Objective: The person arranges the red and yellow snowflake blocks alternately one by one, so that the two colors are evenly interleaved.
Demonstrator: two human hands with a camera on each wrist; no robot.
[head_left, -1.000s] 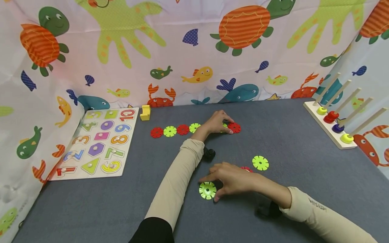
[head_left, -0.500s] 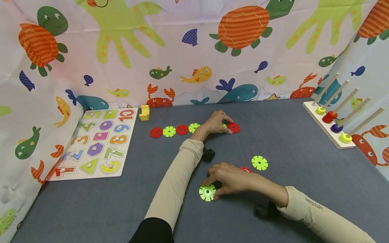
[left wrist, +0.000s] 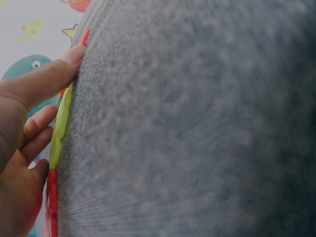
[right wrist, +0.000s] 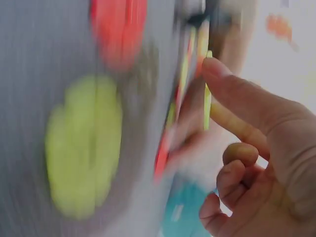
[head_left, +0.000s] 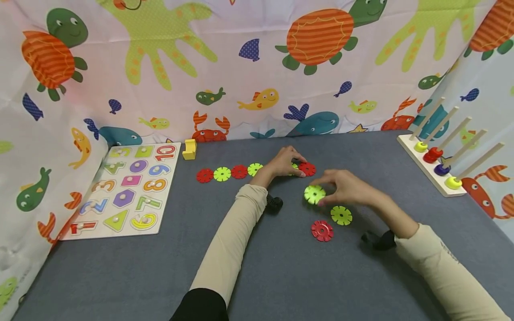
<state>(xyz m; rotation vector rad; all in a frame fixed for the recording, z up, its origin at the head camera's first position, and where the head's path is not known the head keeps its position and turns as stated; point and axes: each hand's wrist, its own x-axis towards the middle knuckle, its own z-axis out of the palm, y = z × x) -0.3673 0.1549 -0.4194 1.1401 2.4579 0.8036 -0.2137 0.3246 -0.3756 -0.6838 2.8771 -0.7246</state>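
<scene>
A row of red and green notched plastic discs (head_left: 222, 174) lies across the table, partly covered by my left hand (head_left: 280, 162). The thumb and index finger of that hand hold a green disc (head_left: 295, 166) from its near and far sides, beside the red end disc (head_left: 307, 169). My right hand (head_left: 351, 189) pinches another green disc (head_left: 314, 195) by its edge, just below the row's right end; the right wrist view has this disc (right wrist: 208, 98) edge-on between thumb and finger. Below it lie a loose green disc (head_left: 341, 216) and a loose red disc (head_left: 322, 231).
At left lies a number and shape puzzle board (head_left: 124, 191), with a small yellow block (head_left: 189, 149) by its top corner. A wooden peg stand (head_left: 431, 165) with coloured rings stands at the right. A printed cloth (head_left: 241, 67) hangs behind the table.
My right hand has carried its green disc up and right towards the end of the row, uncovering the loose red disc. The left hand has kept its place.
</scene>
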